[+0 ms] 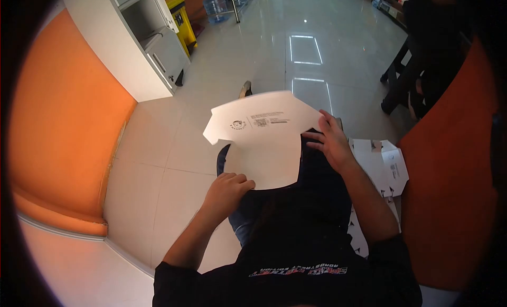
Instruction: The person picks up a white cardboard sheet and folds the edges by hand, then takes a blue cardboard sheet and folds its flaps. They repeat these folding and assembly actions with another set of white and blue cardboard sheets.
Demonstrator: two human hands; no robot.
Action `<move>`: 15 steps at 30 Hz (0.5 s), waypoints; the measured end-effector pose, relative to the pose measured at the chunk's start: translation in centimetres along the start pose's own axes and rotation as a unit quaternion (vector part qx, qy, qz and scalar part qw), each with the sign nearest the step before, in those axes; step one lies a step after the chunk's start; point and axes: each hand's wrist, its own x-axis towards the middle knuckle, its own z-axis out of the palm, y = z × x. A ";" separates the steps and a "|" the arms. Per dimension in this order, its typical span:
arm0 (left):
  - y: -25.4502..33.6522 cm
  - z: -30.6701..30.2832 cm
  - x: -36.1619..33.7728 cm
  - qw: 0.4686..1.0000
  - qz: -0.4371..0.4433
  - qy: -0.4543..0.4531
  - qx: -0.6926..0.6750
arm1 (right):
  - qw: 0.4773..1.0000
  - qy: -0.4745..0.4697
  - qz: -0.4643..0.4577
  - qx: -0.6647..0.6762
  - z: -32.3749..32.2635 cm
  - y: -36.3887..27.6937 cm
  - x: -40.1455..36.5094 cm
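Head view: white cardboard sheet (264, 161) lies between the two hands, over the person's lap. Upper panel, farther from the torso, carries a round logo and a square code with small print, too small to read; lower panel is plain.

Left hand (230, 193): fingers curled, pinching the near left edge of the sheet. Right hand (334, 144): fingers spread, touching the right side of the sheet at the angled corner of the upper panel; firmness of hold cannot be told.

Beside the right forearm: further white printed sheets (393, 169), overlapping, partly hidden by the arm; black marks visible on them. Just beyond the sheet in hand: a shoe (245, 89), partly covered. Ahead and left of the left hand: white cabinet (127, 48), then yellow bin (182, 24) and water bottle (215, 7). Ahead and right of the right hand: dark stool (400, 77), on the tiled floor (269, 53).
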 end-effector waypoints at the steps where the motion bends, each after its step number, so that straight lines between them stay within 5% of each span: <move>1: -0.4 0.7 -0.6 1.000 0.014 0.010 0.026 | 0.999 0.016 0.025 -0.014 0.2 0.5 0.0; 2: -0.9 1.3 -1.0 0.998 0.028 0.023 0.052 | 0.999 0.018 0.031 -0.013 0.1 1.3 0.3; 4: -2.2 2.6 -1.5 0.997 0.032 0.024 0.058 | 0.978 -0.087 -0.128 -0.139 -0.3 2.8 1.0; 5: -2.8 3.2 -1.9 0.997 0.037 0.029 0.068 | 0.976 -0.094 -0.065 -0.183 -1.0 3.1 1.2; 9: -2.9 2.3 -2.4 0.993 -0.001 0.100 -0.067 | 0.976 -0.098 -0.073 -0.180 -0.5 4.4 1.1; 11: -5.4 4.9 -3.3 0.937 -0.093 0.333 -0.049 | 0.979 -0.098 -0.081 -0.158 -0.5 5.0 1.6; 12: -6.6 6.3 -3.6 0.937 -0.095 0.333 -0.050 | 0.979 -0.099 -0.079 -0.159 -0.5 5.1 1.8; 15: -8.1 8.6 -3.4 0.785 -0.225 0.246 -0.522 | 0.982 -0.096 -0.099 -0.132 -0.3 4.8 2.0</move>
